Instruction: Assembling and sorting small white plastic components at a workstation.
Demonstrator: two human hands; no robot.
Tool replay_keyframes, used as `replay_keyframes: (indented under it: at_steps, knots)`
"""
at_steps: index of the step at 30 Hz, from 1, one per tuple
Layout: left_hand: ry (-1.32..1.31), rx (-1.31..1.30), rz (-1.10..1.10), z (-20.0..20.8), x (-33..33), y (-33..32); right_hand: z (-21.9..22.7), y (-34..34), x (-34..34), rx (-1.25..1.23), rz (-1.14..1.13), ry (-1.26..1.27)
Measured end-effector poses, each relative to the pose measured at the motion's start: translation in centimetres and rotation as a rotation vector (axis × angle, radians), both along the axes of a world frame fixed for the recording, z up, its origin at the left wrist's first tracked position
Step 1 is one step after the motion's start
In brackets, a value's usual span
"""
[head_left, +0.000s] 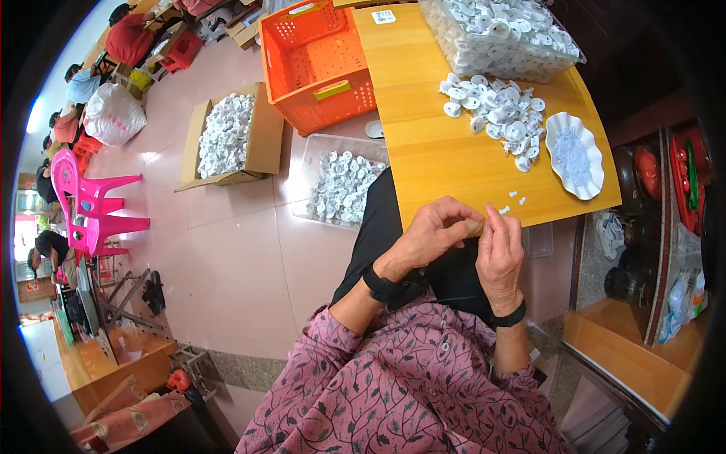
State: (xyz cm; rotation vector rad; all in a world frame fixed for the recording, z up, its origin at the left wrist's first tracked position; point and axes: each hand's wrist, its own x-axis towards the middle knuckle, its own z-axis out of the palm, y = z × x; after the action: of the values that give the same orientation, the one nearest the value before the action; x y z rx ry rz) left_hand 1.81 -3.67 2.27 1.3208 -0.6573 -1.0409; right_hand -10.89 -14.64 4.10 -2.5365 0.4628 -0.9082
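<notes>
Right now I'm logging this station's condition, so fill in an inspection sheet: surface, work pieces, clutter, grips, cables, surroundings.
Surface: yellow table, wood-grained.
Work pieces: loose heap of white round pieces; white scalloped dish of small translucent pieces; three small pieces toward the near edge.
Clutter: heaped clear bin at the far end; orange crate, cardboard box and clear tub left of the table.
Grips: left grip and right grip close together by the near edge; anything pinched is too small to tell.
Cables: nothing seen.
Surroundings: pink chair and other people at far left; shelving at right.
</notes>
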Motion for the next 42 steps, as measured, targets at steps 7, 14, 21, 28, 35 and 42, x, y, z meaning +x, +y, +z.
replay_keyframes:
  at_steps: [7,14,21,28,35,42]
  knots:
    - [0.6,-0.246,0.09,0.3,0.3,1.0,0.5,1.2,-0.5,0.905,-0.067,-0.109]
    - [0.768,-0.36,0.088,-0.6,-0.2,1.4,1.2,1.2,-0.6,0.947,0.0,-0.109]
    - [0.81,-0.427,0.092,-1.7,-0.5,1.7,1.3,0.5,-0.7,0.607,0.033,-0.133]
    - [0.912,-0.478,0.097,-1.9,-0.6,1.7,2.8,1.9,-0.3,0.964,-0.018,-0.165]
    - [0.791,-0.437,0.117,-1.7,-0.7,1.8,3.0,2.5,0.0,1.145,0.028,-0.228]
    - [0.745,-0.443,0.124,-1.0,-1.0,1.6,2.0,2.5,0.5,0.931,0.002,-0.293]
